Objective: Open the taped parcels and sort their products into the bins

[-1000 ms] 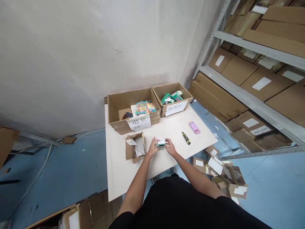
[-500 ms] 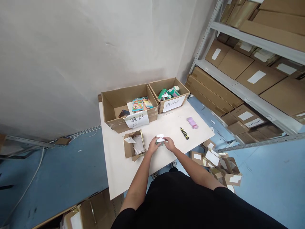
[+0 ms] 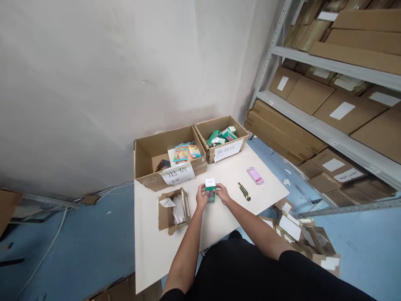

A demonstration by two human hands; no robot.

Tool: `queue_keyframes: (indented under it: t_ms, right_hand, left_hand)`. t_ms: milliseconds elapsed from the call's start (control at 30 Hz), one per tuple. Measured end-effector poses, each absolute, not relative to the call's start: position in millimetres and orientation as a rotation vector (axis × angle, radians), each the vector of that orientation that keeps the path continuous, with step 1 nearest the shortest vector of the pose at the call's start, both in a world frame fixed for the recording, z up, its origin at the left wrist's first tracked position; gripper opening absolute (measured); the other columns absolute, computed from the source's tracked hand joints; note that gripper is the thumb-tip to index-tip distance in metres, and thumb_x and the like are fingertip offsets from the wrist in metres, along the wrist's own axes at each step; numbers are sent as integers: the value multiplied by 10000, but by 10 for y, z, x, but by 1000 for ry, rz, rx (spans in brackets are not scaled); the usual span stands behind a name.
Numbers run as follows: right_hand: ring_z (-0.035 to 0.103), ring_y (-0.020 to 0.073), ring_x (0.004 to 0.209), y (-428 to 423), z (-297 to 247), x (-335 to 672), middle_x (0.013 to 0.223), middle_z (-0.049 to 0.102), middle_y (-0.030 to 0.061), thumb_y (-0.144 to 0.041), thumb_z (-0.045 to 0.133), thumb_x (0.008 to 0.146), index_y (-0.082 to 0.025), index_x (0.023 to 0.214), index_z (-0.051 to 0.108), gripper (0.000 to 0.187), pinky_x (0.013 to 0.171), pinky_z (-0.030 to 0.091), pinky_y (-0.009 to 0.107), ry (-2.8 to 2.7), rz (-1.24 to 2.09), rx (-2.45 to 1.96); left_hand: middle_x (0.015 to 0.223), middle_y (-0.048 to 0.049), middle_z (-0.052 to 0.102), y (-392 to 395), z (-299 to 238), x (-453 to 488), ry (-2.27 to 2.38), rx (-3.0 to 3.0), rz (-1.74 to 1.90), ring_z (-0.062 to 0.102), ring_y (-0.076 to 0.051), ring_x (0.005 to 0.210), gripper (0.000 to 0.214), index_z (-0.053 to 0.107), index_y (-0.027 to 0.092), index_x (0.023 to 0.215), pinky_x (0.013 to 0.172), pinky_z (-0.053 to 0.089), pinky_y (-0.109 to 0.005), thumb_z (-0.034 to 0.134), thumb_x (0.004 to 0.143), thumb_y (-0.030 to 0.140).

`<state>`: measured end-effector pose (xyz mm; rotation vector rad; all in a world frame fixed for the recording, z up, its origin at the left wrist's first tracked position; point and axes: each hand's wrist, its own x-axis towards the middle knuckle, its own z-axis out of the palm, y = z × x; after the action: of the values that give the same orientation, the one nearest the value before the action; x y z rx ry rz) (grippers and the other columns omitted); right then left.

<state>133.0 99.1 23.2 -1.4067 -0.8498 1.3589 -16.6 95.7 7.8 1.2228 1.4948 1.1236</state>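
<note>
A small green box [image 3: 211, 196] with a white top panel is between my hands above the front of the table. My left hand [image 3: 201, 196] grips its left side, and my right hand [image 3: 222, 193] grips its right side near the top. Small print shows on the white panel, too small to read. To the left of my hands stands an opened cardboard box [image 3: 164, 217] with torn flaps and white paper inside. A yellow and black box cutter [image 3: 243, 191] lies on the white table [image 3: 225, 217] to the right, beside a pixelated pink item [image 3: 255, 175].
Two cardboard bins stand at the table's back: the left bin [image 3: 150, 180] holds booklets, the right bin [image 3: 210, 156] green boxes. Both carry handwritten paper signs. Shelving [image 3: 308, 117] with cartons rises at right. Discarded cartons [image 3: 326, 240] lie on the floor beside the table.
The box in my hands has turned, so its green front now shows below the white panel. My head view has tilted up slightly, moving the table lower in the picture.
</note>
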Motion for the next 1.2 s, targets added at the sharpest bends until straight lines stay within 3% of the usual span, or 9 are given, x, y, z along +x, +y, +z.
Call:
queue_keyframes:
  t_ms: [133,267,433,600,767,1033,1200]
  right_hand:
    - [698,229,907,1525,668,1646,1095,752,71,-394,775,644,-214,1049,697,451,864,573,395,-897,1380,-1188]
    - [695,239,1002,2264,1295,1953,1197,748,84,-389,764,735,-223,1143,715,443,962,559,423,-1059,1211,-1089]
    - [670,262,1154,3434,2188,2060,1330,713,99,-384,703,830,-217,1286,702,485,1060,536,445,-1297,992,-940]
    - [519,288,1426,4128,2613,2135,1492,621,97,-313,667,869,-242,1542,543,688,1240,379,471,-1415,837,-1040]
    - [444,287,1495,3828,2334,2199,1541,573,106,-239,588,884,-237,1624,441,754,1278,331,489,-1437,738,-1147]
    - [405,314,1535,2516,1729,1429,1650,441,110,-227,628,896,-266,1593,495,710,1286,333,498,-1824,817,-1041]
    - [496,286,1464,1735,1329,694,1554,555,114,-196,627,892,-252,1462,637,573,1259,368,494,-2016,957,-1055]
  left_hand:
    - [1345,-109,697,1460,602,53,1436,1310,1260,707,-257,1200,474,578,243,1313,1068,553,-460,673,848,239]
    - [1370,-150,675,2143,1323,345,1331,1409,1440,673,-298,1253,506,575,221,1342,1056,557,-474,719,877,358]
    - [1442,-152,628,3190,2303,482,1245,1536,1593,618,-287,1324,590,530,223,1429,1150,493,-477,726,898,391]
    - [1616,-148,472,3706,2867,285,1477,1541,1564,440,-344,1506,719,481,238,1512,1256,363,-534,762,868,389]
    - [1622,-129,476,3188,2708,-43,1659,1494,1596,456,-321,1500,653,470,276,1544,1192,462,-508,670,930,371]
    - [1454,-122,643,1698,1659,-1024,1919,1374,1507,621,-285,1338,506,609,261,1430,1025,606,-440,595,937,376]
    - [1295,-122,726,734,1013,-1874,2087,1327,1251,673,-300,1232,399,715,231,1239,1048,583,-497,574,885,352]
